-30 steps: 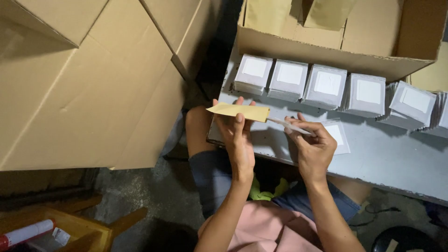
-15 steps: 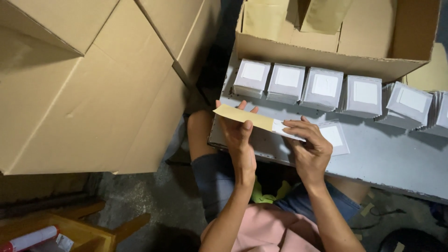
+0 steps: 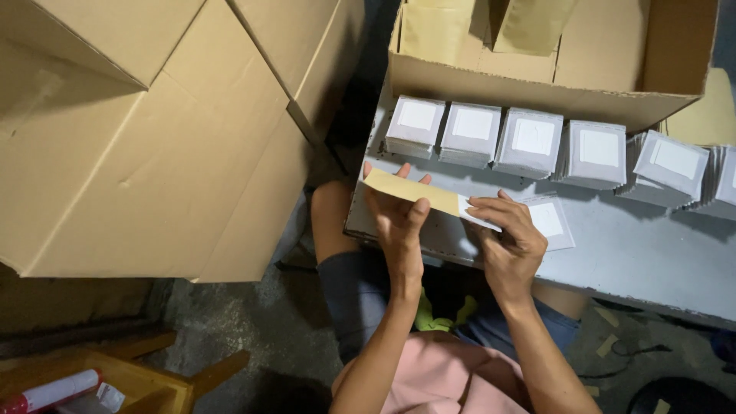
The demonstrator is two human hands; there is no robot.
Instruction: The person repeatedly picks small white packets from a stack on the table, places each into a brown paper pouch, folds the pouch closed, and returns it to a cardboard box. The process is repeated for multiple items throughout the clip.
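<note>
Both hands clamped on tan strip [image 3: 414, 192]: left hand [image 3: 399, 218] lifted it slightly, right hand [image 3: 510, 238] pinches white end at desk [image 3: 636, 261] front edge. Peel still underway, likely.

Seated person in a pink top and blue-grey shorts, arms bare

The 2 forearms carry no sleeves, and neither the left hand [image 3: 399, 222] nor the right hand [image 3: 510, 241] shows a glove, ring or watch. A soft pink top covers the torso at the lower edge; blue-grey shorts wrap both thighs, leaving the knee uncovered.
</note>
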